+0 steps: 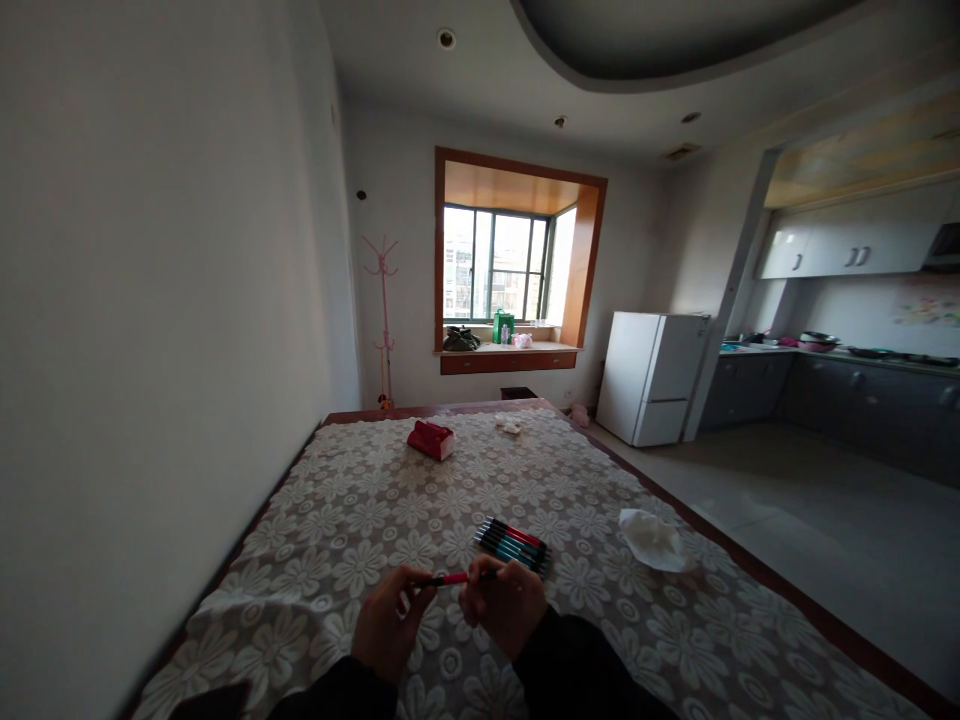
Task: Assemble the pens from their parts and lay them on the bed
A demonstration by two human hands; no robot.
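Note:
Between my two hands is a red and black pen [451, 579], held level just above the tablecloth. My left hand [390, 615] pinches its left end between thumb and fingertips. The right end is gripped by my right hand [506, 605], whose curled fingers cover part of the barrel. Right behind my hands lies a row of several pens [514, 545], side by side, with black ends and red or teal barrels.
A flower-patterned tablecloth [360, 515] covers the long table. On it are a red packet [430, 440], a crumpled white tissue [652, 540] and small white scraps [508, 426]. A wall [187, 300] runs along the left; a white fridge [649, 375] stands beyond, at right.

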